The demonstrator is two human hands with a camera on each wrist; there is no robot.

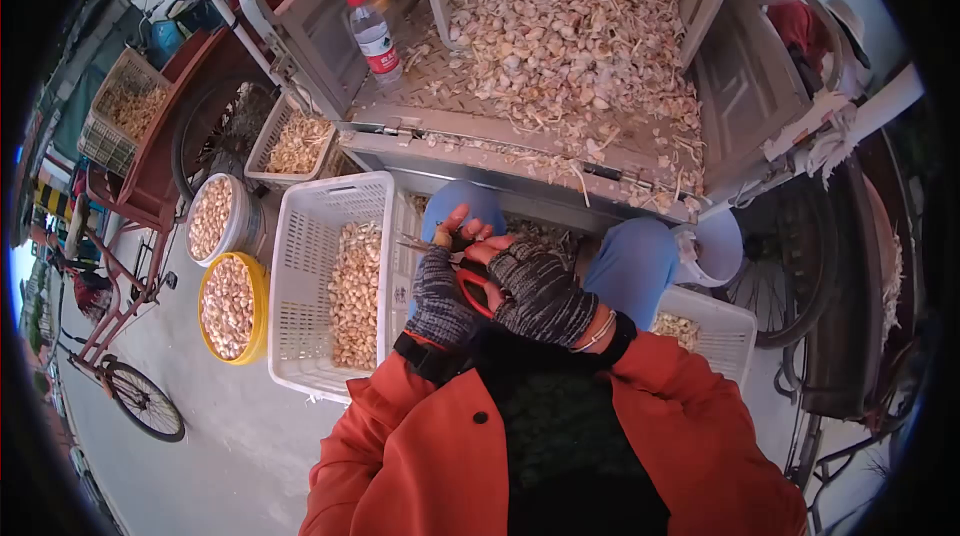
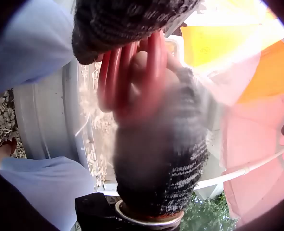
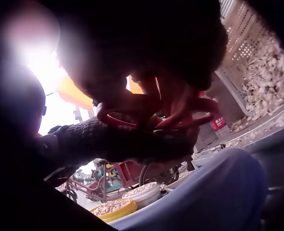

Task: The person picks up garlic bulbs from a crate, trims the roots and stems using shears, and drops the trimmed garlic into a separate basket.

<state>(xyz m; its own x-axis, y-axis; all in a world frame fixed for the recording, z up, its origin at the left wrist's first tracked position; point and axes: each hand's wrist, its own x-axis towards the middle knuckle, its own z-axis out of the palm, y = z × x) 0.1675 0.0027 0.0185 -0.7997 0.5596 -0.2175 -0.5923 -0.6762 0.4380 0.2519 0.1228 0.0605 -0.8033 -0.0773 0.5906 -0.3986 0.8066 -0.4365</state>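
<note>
In the head view, both hands wear dark knitted fingerless gloves and meet over the lap. My right hand [image 1: 545, 291] grips red-handled scissors [image 1: 472, 291], whose blades extend leftward. Their red loops [image 3: 204, 107] show in the right wrist view, and the fingers pass through them. My left hand [image 1: 440, 291] is right beside the blades, its bare fingertips bent near them; whether it holds something I cannot tell. The left wrist view shows the right hand [image 2: 156, 159] with a bracelet, and the left glove [image 2: 127, 21] partly covers the scissors [image 2: 154, 62].
Left of the knees stands a white crate [image 1: 300, 276] of garlic bulbs, with a yellow bucket [image 1: 262, 311] and a white bucket [image 1: 238, 226] beyond. Ahead, a cart bed [image 1: 430, 96] bears heaped garlic [image 1: 580, 26] and a water bottle [image 1: 375, 41]. Another crate [image 1: 730, 331] is at the right.
</note>
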